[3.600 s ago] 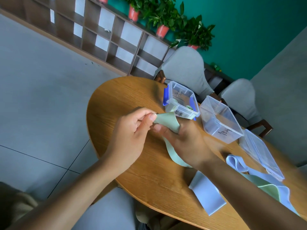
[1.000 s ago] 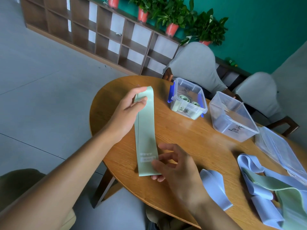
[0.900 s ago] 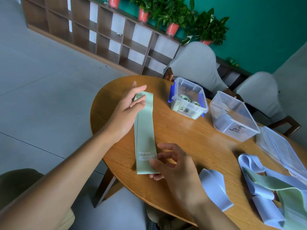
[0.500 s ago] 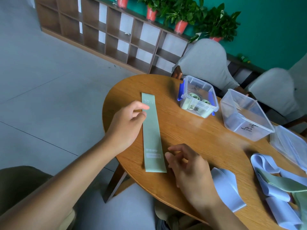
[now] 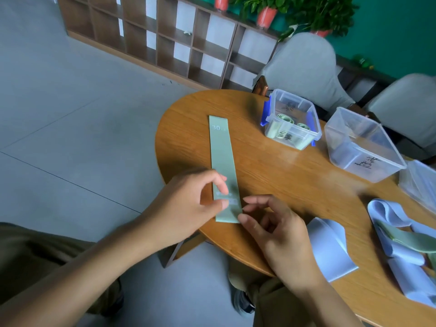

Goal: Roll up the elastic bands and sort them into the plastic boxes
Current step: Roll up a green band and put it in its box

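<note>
A pale green elastic band (image 5: pixel 223 159) marked "30" lies flat and lengthwise on the round wooden table (image 5: pixel 295 185). My left hand (image 5: pixel 188 206) has its fingertips on the band's near end. My right hand (image 5: pixel 276 230) touches the same end's right corner with its fingertips, fingers apart. A clear box with blue latches (image 5: pixel 292 121) holds rolled green bands. Right of it stands a second clear box (image 5: pixel 361 145) with a handwritten label.
Loose blue bands (image 5: pixel 330 251) and a heap of blue and green bands (image 5: pixel 401 237) lie at the table's right. A clear lid (image 5: pixel 422 182) rests at the far right. Grey chairs (image 5: pixel 304 67) stand behind the table, a wooden shelf (image 5: pixel 165 36) beyond.
The green band, earlier held up between both hands, now lies flat on the table. My left hand slid from its far end down to the near end beside my right hand.
</note>
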The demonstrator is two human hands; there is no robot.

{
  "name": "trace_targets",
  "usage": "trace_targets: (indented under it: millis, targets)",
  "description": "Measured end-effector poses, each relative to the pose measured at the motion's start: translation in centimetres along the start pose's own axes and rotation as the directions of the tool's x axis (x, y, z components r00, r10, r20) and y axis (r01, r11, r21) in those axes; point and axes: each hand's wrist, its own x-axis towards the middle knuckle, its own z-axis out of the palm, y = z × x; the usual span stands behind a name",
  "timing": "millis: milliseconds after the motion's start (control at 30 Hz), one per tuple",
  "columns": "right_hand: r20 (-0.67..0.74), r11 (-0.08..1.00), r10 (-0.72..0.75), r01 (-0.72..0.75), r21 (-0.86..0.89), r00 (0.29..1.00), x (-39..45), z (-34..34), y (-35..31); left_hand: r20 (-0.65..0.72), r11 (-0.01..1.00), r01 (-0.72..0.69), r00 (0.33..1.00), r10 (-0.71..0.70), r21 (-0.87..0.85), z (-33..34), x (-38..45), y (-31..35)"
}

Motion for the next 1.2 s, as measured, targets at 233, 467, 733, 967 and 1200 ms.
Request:
trace_targets:
  millis: [233, 467, 733, 967, 1200]
  targets:
    - [0.063, 0.995, 0.01, -0.016, 0.098, 0.998, 0.7, -2.4, 0.9, 0.097, 0.975, -0.126, 0.989, 0.11, 0.184, 1.2, -0.8, 0.0]
    - [-0.075, 0.983, -0.062, 0.048, -0.179, 0.995, 2.9, -5.2, 2.4, 0.116, 0.971, -0.138, 0.986, 0.116, 0.198, 1.1, -0.9, 0.4]
    - [0.128, 0.976, -0.182, 0.195, -0.097, 0.975, 0.7, -2.5, 0.1, 0.11, 0.963, -0.177, 0.981, 0.157, 0.205, 0.7, -0.8, 0.0]
    - [0.232, 0.951, -0.247, 0.281, -0.127, 0.941, 0.4, -1.9, 0.0, 0.109, 0.956, -0.183, 0.981, 0.161, 0.231, 0.5, -1.1, 0.0]
    - [0.237, 0.947, -0.235, 0.277, -0.166, 0.943, 0.8, -1.6, -0.2, 0.11, 0.951, -0.19, 0.98, 0.167, 0.245, 0.5, -1.1, -0.1]
